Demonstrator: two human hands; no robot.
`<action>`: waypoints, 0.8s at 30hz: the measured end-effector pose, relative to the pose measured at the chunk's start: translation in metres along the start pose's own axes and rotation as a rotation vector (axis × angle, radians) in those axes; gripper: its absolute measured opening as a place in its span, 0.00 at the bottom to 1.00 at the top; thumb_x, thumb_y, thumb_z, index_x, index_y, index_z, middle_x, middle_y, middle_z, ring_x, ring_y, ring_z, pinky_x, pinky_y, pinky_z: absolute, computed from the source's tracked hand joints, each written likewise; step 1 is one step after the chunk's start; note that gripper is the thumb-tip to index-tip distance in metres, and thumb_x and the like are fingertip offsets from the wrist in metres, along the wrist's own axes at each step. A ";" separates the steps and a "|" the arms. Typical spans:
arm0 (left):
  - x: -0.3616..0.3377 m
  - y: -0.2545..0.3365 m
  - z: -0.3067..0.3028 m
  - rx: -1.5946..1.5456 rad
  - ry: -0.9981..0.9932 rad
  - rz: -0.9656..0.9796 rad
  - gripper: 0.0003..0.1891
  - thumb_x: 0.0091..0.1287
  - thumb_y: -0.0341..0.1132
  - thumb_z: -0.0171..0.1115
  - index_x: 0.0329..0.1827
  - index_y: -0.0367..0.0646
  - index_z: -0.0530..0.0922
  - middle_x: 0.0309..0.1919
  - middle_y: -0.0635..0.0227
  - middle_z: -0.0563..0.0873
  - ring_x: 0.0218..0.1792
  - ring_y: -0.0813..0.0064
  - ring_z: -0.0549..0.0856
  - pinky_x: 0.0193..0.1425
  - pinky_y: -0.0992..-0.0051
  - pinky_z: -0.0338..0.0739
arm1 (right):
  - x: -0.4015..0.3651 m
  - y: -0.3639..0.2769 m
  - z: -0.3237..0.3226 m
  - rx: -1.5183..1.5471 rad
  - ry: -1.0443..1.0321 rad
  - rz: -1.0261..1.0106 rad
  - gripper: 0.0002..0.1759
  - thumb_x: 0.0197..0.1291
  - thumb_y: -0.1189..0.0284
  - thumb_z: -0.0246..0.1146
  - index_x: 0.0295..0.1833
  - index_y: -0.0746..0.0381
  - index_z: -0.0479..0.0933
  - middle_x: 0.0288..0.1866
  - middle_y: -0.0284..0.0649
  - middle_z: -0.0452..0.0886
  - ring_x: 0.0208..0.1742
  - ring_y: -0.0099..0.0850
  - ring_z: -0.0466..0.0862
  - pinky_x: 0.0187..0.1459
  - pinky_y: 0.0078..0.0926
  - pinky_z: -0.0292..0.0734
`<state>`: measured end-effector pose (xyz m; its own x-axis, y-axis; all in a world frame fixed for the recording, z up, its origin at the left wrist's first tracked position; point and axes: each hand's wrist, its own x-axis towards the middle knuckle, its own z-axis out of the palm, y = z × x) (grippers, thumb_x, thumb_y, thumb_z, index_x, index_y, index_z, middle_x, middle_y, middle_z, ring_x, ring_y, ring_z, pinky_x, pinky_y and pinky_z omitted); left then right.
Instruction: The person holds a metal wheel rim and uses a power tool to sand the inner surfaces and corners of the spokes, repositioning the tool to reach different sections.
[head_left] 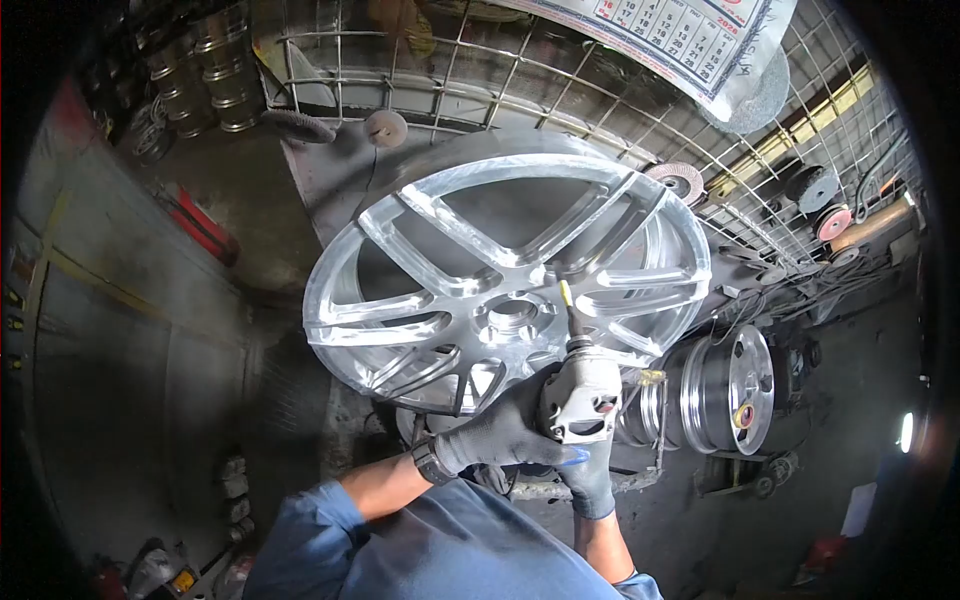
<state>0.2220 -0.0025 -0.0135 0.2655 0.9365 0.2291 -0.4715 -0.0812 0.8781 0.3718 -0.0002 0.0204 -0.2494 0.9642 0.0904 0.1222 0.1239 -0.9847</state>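
Note:
A large bare-metal alloy wheel [385, 305] with paired spokes lies tilted in front of me, face up. My left hand [512, 428], in a dark grey glove with a watch at the wrist, is closed round the left side of a die grinder [590, 380]. Behind it my right hand [592, 482], gloved too, grips the tool's rear end, its fingers partly hidden by the grinder. The slim bit with a yellowish tip [566, 294] points away from me and overlaps the wheel face just right of the centre hole.
A second, shiny wheel [752, 388] stands on its side at the right. Behind the work is a wire mesh [510, 75] with a calendar [670, 40] and several abrasive discs, one a flap disc [678, 183]. Stacked rims [225, 65] stand far left, near a red object [205, 225].

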 end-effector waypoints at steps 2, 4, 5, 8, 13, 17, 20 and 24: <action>-0.006 0.006 -0.001 -0.007 0.021 -0.021 0.55 0.48 0.44 0.82 0.74 0.32 0.56 0.65 0.56 0.73 0.66 0.70 0.73 0.71 0.69 0.66 | -0.001 0.004 0.005 -0.032 -0.021 0.006 0.28 0.44 0.71 0.76 0.53 0.66 0.76 0.46 0.40 0.83 0.44 0.28 0.84 0.46 0.27 0.79; -0.009 0.008 -0.005 0.022 0.045 -0.027 0.54 0.48 0.44 0.82 0.73 0.32 0.58 0.64 0.57 0.73 0.65 0.71 0.73 0.71 0.69 0.67 | -0.002 0.016 0.004 -0.080 -0.043 -0.031 0.29 0.44 0.71 0.76 0.53 0.66 0.76 0.46 0.40 0.83 0.44 0.29 0.84 0.46 0.27 0.79; -0.010 0.009 -0.005 0.026 0.042 -0.032 0.54 0.48 0.44 0.82 0.73 0.32 0.58 0.64 0.57 0.73 0.65 0.71 0.73 0.71 0.69 0.67 | -0.002 0.019 0.004 -0.133 -0.066 -0.070 0.29 0.44 0.71 0.76 0.53 0.66 0.76 0.46 0.40 0.83 0.44 0.29 0.84 0.46 0.28 0.79; -0.010 0.015 -0.003 0.012 0.081 -0.070 0.53 0.48 0.43 0.82 0.73 0.32 0.58 0.64 0.58 0.74 0.65 0.71 0.73 0.70 0.70 0.67 | 0.001 0.016 0.005 -0.132 -0.071 -0.109 0.30 0.42 0.71 0.77 0.53 0.65 0.77 0.46 0.40 0.83 0.44 0.30 0.85 0.46 0.28 0.79; 0.000 0.009 0.001 0.026 0.024 -0.033 0.53 0.47 0.44 0.82 0.73 0.33 0.59 0.63 0.58 0.74 0.65 0.70 0.74 0.70 0.69 0.68 | -0.001 0.002 0.006 0.056 0.000 0.011 0.29 0.42 0.71 0.77 0.52 0.65 0.77 0.45 0.40 0.84 0.43 0.30 0.85 0.46 0.28 0.79; 0.008 0.012 0.005 0.128 -0.020 0.003 0.54 0.45 0.46 0.83 0.72 0.34 0.59 0.62 0.56 0.75 0.64 0.68 0.75 0.69 0.68 0.69 | -0.001 -0.002 -0.011 -0.140 0.010 -0.094 0.29 0.42 0.71 0.77 0.53 0.65 0.77 0.45 0.40 0.84 0.44 0.30 0.84 0.47 0.29 0.79; 0.010 0.023 0.006 0.107 -0.042 -0.008 0.55 0.44 0.46 0.83 0.72 0.34 0.59 0.62 0.56 0.76 0.63 0.67 0.76 0.69 0.68 0.69 | -0.004 -0.009 -0.008 -0.155 0.028 -0.130 0.34 0.42 0.62 0.78 0.54 0.66 0.76 0.46 0.42 0.83 0.43 0.35 0.84 0.48 0.32 0.78; 0.011 0.035 0.000 0.069 -0.086 -0.074 0.54 0.43 0.42 0.84 0.71 0.34 0.61 0.62 0.59 0.76 0.62 0.70 0.76 0.69 0.68 0.70 | 0.000 -0.006 -0.002 -0.139 0.044 -0.154 0.34 0.42 0.60 0.78 0.53 0.66 0.76 0.45 0.43 0.83 0.43 0.38 0.84 0.48 0.34 0.78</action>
<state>0.2084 0.0055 0.0193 0.3698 0.9084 0.1951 -0.3895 -0.0391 0.9202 0.3729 -0.0010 0.0266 -0.2338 0.9403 0.2474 0.2178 0.2986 -0.9292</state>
